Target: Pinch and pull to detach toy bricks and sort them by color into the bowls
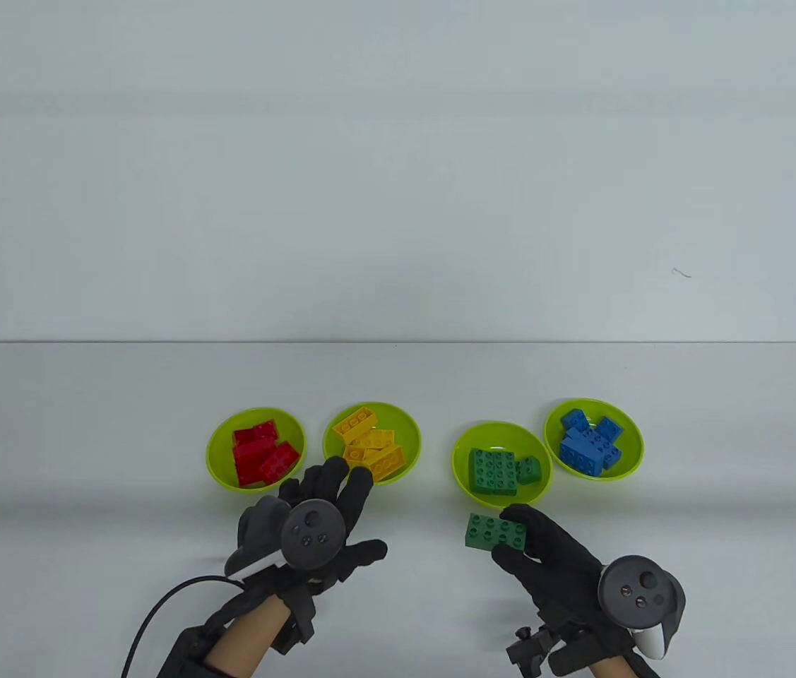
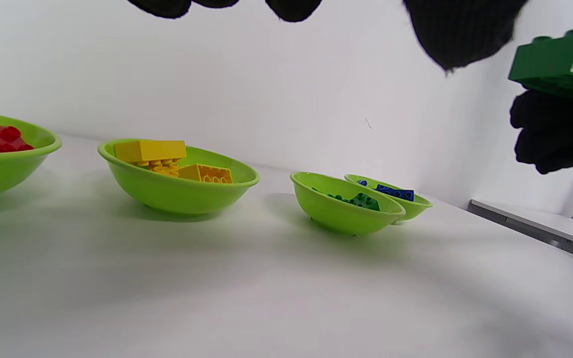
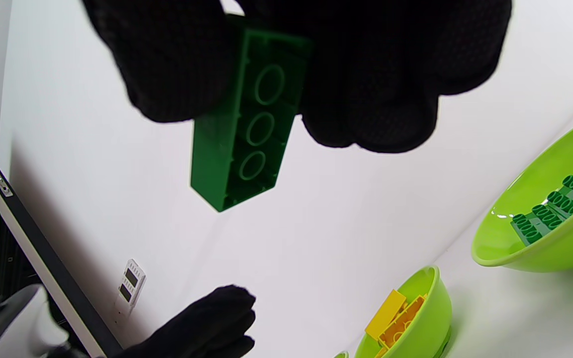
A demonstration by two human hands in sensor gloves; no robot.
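Though pinched only at its right end by the right hand (image 1: 546,547), the green brick (image 1: 497,531) looked light, rigid and smooth-sided, hovering just near of the bowl of green bricks (image 1: 465,477). Gripping its long flat sides seemed safest, since the glossy studded plastic could slip. Left of it, the left hand (image 1: 320,522) hung spread and empty by the bowl of yellow bricks (image 1: 412,431).

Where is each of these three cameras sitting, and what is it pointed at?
Table view: above, facing down at four bowls; shows left hand and right hand.
Left wrist view: low over the table, facing the bowls; fingertips on top.
Right wrist view: under the right hand, tilted; fingers pinch the green brick.
All share that brick and the yellow-brick bowl.
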